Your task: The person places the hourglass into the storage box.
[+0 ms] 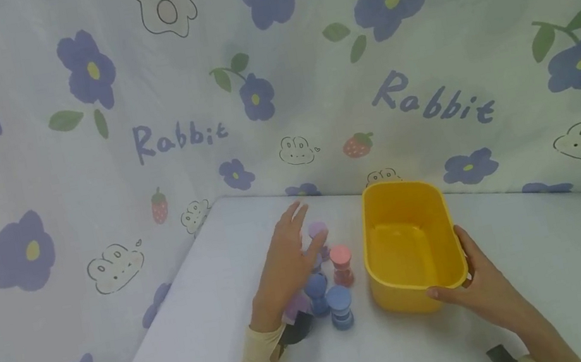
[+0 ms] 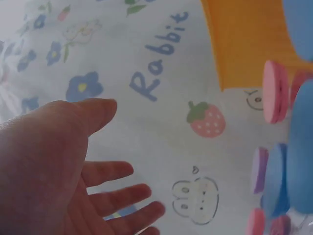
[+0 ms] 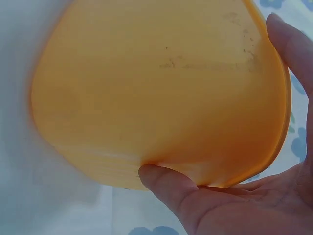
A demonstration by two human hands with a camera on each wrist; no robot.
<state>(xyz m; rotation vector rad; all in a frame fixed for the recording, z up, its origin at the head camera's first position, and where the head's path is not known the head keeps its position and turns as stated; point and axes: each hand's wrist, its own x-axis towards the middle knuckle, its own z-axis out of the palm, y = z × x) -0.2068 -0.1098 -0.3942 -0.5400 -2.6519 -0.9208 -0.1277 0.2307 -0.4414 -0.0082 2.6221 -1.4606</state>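
My left hand (image 1: 287, 261) hovers beside a cluster of small sand timers, its fingers extended and thumb spread. In the left wrist view no object lies between those fingers (image 2: 120, 196). The timers include a pink one (image 1: 340, 256), a front blue one (image 1: 339, 298), a second blue one (image 1: 316, 287) and a light purple one (image 1: 318, 228); the hand and wrist partly cover others. To the right, a yellow plastic bin (image 1: 402, 297) stands upright with nothing visible inside. My right hand (image 1: 491, 295) grips its near right corner, thumb on the near side, fingers along the right side.
The white tabletop (image 1: 182, 359) reaches back to a patterned cloth (image 1: 307, 75) with flowers, rabbits and lettering. Another cloth stretch (image 1: 37, 185) runs along the left edge. A dark band (image 1: 296, 328) is worn at the left wrist.
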